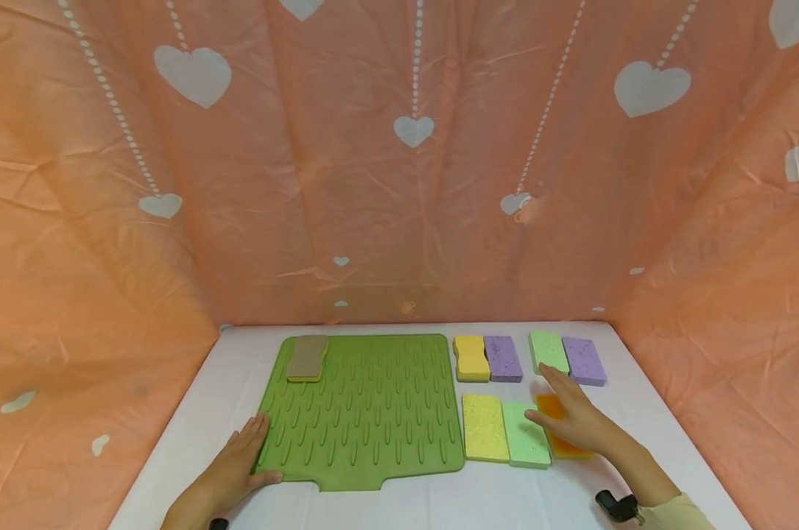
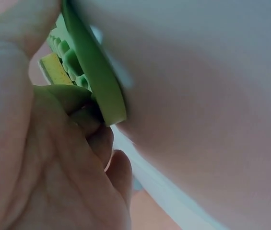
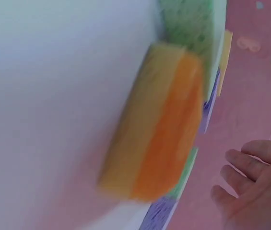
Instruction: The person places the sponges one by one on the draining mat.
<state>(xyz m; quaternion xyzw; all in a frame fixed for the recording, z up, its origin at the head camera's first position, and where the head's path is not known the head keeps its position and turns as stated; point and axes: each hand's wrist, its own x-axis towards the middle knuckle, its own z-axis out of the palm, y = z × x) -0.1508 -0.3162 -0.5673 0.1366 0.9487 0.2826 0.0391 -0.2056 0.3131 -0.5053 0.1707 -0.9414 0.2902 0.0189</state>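
Note:
My left hand rests at the left edge of a green ribbed drying mat, its fingers against the rim. In the left wrist view the fingers touch the mat's thick edge. A grey-topped yellow scrub sponge lies on the mat's far left corner. My right hand hovers over an orange-topped sponge, fingers extended and holding nothing. The right wrist view shows a gap between that hand and the orange and yellow sponge, which lies on the table. Beside it is a light green sponge.
Right of the mat lie a speckled yellow sponge, a yellow wavy-sided sponge and a purple sponge. Farther right, another light green sponge adjoins a second purple one. Orange curtains enclose the white table.

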